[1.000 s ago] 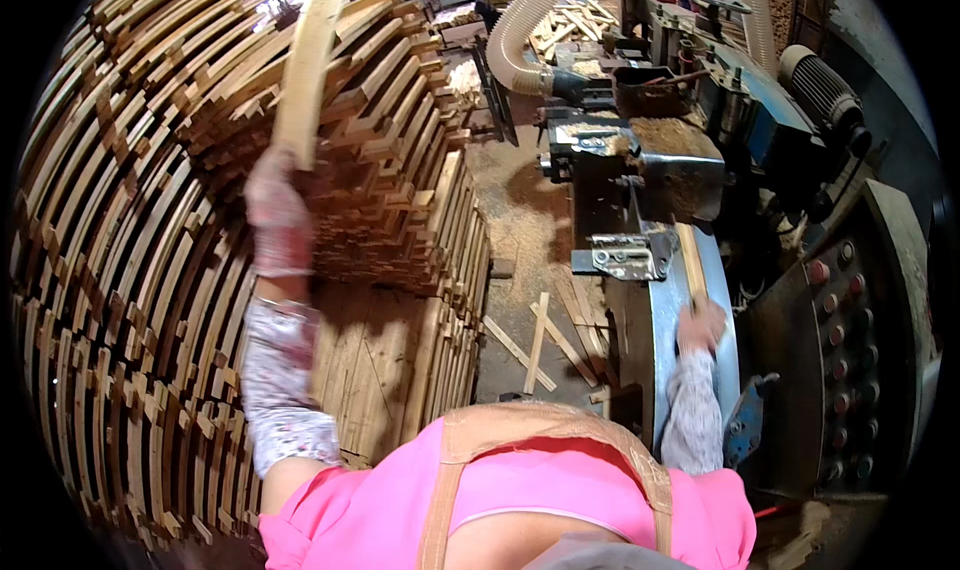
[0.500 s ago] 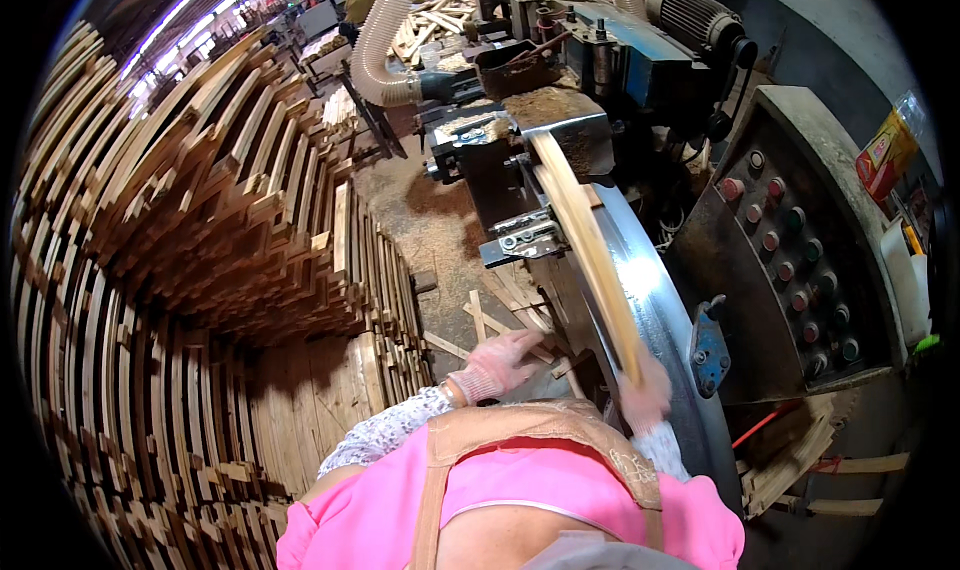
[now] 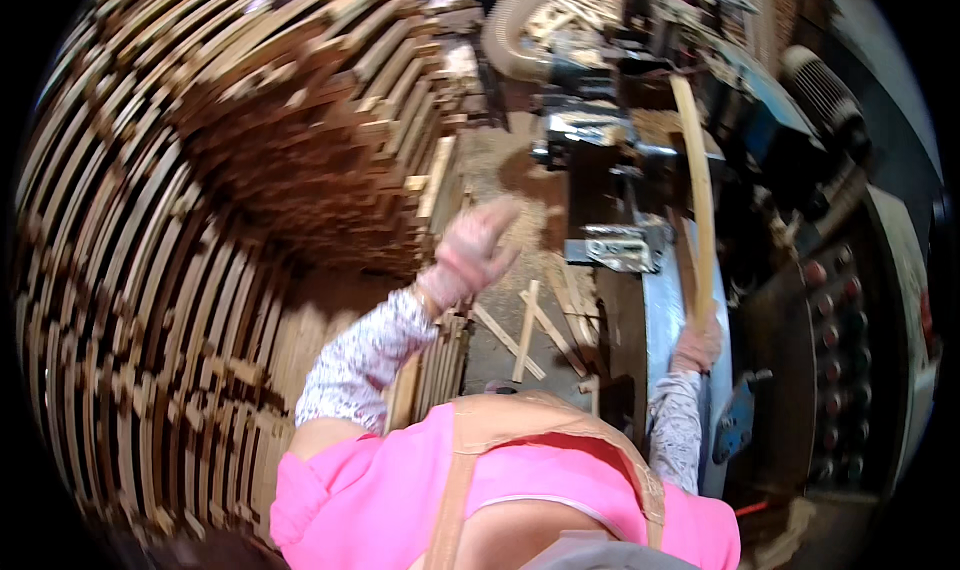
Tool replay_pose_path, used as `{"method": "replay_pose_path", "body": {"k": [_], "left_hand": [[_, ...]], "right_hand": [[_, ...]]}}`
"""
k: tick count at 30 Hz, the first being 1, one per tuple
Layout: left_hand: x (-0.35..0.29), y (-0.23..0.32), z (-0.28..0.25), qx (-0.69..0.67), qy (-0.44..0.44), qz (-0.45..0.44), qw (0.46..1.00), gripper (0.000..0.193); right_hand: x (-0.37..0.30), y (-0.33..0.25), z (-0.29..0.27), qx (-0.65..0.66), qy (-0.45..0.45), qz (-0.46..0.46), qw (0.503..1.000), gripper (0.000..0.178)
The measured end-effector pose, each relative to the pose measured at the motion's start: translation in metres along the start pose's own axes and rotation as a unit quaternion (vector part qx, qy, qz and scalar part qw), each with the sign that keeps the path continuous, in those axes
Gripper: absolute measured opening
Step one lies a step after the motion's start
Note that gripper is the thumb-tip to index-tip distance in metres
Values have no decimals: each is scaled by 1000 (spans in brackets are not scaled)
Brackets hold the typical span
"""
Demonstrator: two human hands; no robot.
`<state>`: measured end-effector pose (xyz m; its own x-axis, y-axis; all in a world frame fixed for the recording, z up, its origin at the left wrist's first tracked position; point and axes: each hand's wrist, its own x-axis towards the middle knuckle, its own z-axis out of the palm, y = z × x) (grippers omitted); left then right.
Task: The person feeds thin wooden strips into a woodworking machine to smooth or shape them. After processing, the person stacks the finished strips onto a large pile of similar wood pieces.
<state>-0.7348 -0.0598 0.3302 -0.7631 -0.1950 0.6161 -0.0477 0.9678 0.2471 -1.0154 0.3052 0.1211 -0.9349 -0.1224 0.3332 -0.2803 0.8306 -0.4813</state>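
My right hand (image 3: 697,346), in a pale pink work glove, is closed round the near end of a long wooden strip (image 3: 699,185). The strip slants up over the metal bed (image 3: 664,295) of a woodworking machine, its far end raised above the housing. My left hand (image 3: 473,253), gloved alike, is held out in the air to the left of the machine, thumb apart from the stretched fingers, holding nothing. It is slightly blurred. A metal guide bracket (image 3: 622,249) is fixed beside the bed, to the right of that hand.
Tall stacks of wooden strips (image 3: 130,260) fill the left side. Loose offcuts (image 3: 527,330) lie on the floor below my left hand. A ribbed hose (image 3: 513,32) reaches the machine's far end. At right stand a button panel (image 3: 838,350) and a blue bracket (image 3: 736,422).
My left hand has risen and moved forward from near my waist. The right hand has moved forward, and the strip's far end now stands raised over the machine. The view has turned leftward.
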Motion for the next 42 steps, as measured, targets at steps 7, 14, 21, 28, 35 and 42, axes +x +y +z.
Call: {"method": "replay_pose_path", "body": {"k": [7, 14, 21, 28, 35, 42], "left_hand": [[105, -115, -242, 153, 301, 170, 926, 64], [148, -157, -395, 570, -36, -456, 683, 59], [135, -204, -414, 611, -74, -387, 686, 36], [84, -171, -461, 342, 28, -286, 894, 28], [69, -33, -182, -205, 364, -193, 888, 43], [-47, 106, 103, -263, -44, -252, 930, 66]], "right_hand": [[-60, 2, -36, -9, -57, -26, 998, 62], [-236, 178, -179, -177, -103, -114, 972, 52], [-182, 99, -139, -107, 17, -130, 986, 36], [-43, 21, -43, -88, -2, -112, 990, 22], [10, -114, -10, 472, -167, -53, 864, 45], [-59, -247, -76, 471, -177, -160, 849, 87]]}}
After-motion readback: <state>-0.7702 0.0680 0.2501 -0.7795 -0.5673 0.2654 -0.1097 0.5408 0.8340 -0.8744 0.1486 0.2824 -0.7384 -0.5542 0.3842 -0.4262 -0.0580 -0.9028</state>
